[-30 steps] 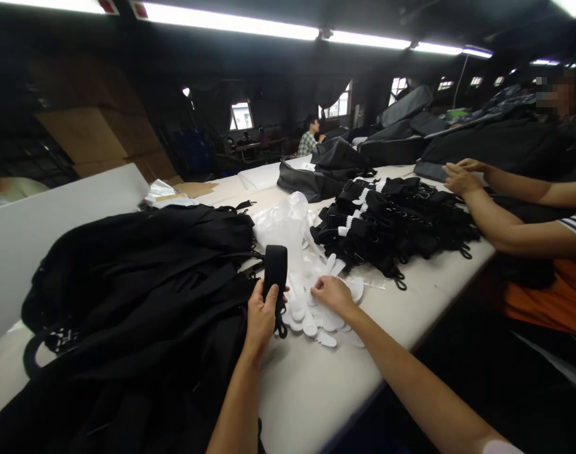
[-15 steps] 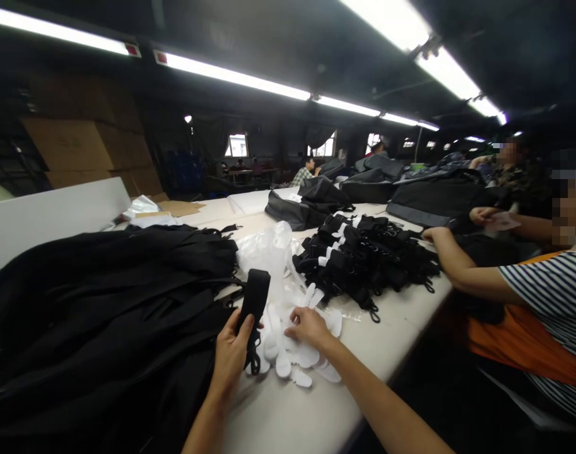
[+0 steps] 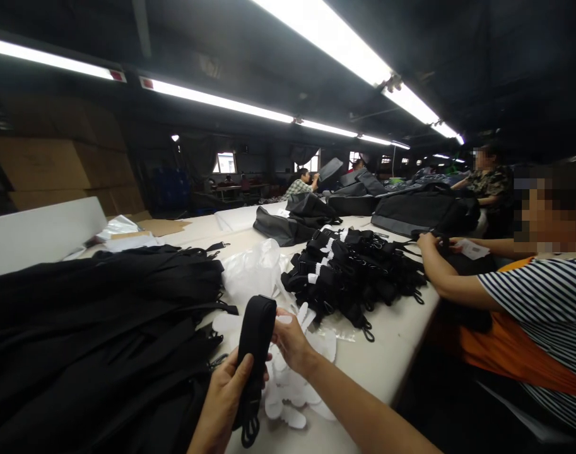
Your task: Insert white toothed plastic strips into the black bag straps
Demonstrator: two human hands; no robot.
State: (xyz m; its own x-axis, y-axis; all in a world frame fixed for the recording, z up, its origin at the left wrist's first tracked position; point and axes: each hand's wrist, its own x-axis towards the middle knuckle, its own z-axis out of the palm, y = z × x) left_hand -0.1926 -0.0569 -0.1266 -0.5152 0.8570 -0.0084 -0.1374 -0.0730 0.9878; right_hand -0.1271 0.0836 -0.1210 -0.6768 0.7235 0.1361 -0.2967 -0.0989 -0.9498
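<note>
My left hand (image 3: 228, 384) is closed around a folded black webbing strap (image 3: 257, 334), held upright with metal hooks at its lower end. My right hand (image 3: 292, 343) is at the strap's upper right side, fingers pinched on a white paper band (image 3: 225, 323). That band passes behind the strap, and its rounded end sticks out on the left. Beneath my hands lies a loose heap of white paper bands (image 3: 292, 394), beside a crumpled clear plastic bag (image 3: 252, 271).
A big pile of black straps (image 3: 89, 328) covers the left side. Banded straps (image 3: 354, 271) are heaped to the right. Black bags (image 3: 411, 211) lie farther back on the table (image 3: 354, 384). A co-worker in a striped sleeve (image 3: 524, 296) handles black material at the right edge.
My right hand has come up from the white heap to the strap with a white band. My left hand has brought the strap lower in view. The view has shifted slightly.
</note>
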